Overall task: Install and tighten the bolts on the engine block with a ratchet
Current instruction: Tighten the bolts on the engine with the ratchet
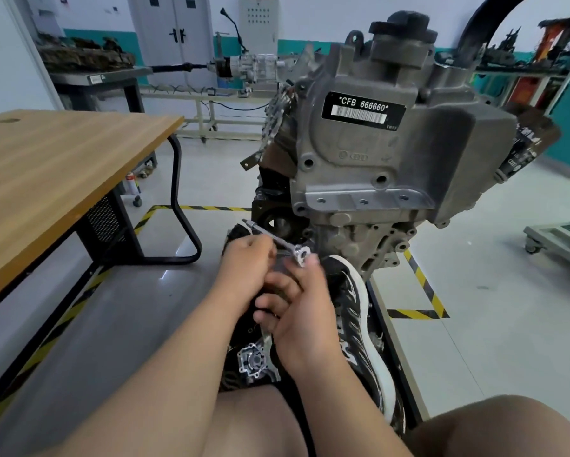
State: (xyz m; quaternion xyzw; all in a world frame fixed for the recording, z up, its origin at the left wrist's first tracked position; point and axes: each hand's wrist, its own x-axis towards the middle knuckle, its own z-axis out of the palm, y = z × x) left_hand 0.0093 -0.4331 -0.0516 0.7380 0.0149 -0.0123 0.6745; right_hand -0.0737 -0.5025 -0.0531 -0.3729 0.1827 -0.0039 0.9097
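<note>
Gripping the ratchet handle, the left hand has its fingers curled shut around it. Right hand fingers bunch just below the ratchet head; whether they pinch a bolt is unclear. Both hands sit low before the engine block, above a shoe; a tabletop lies left.

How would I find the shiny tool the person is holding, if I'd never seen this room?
Start at the big grey metal engine block with the black CFB 666660 label. Look below it, to the two bare hands in front of its base: the slim silver ratchet is pinched in the left hand, beside the right hand. It is the only bright, thin rod there, with a round head.
</note>
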